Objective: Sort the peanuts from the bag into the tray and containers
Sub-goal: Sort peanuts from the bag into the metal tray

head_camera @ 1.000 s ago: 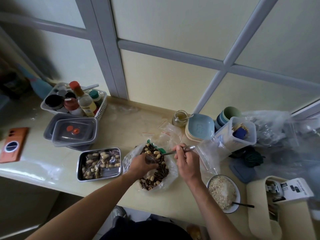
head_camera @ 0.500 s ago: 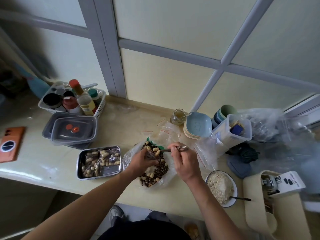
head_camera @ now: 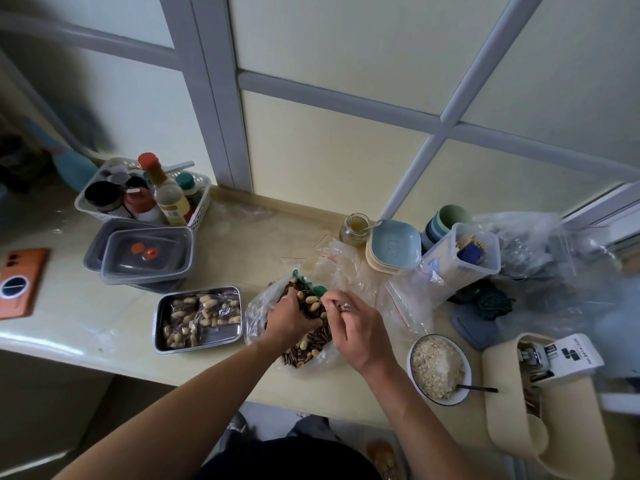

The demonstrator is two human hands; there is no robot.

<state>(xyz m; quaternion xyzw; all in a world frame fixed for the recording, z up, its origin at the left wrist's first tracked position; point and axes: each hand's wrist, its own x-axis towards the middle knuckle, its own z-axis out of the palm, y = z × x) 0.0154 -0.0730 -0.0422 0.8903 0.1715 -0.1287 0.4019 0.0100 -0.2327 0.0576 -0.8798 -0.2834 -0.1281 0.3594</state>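
Here, left hand [head_camera: 290, 320] in the bag [head_camera: 255, 315], spoon [head_camera: 344, 307] in right hand [head_camera: 360, 332].

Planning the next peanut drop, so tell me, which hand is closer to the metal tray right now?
Left. The left hand digs in the bag just beside the metal tray; the right hand, gripping a spoon, is over the bag's opposite side.

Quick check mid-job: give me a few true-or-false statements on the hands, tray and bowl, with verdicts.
1. The left hand reaches into the open bag. True.
2. The metal tray is empty. False: it holds peanuts.
3. The right hand grips a metal utensil. True.
4. The bowl of oats stands left of the tray. False: it stands right of the bag, near the counter's front edge.
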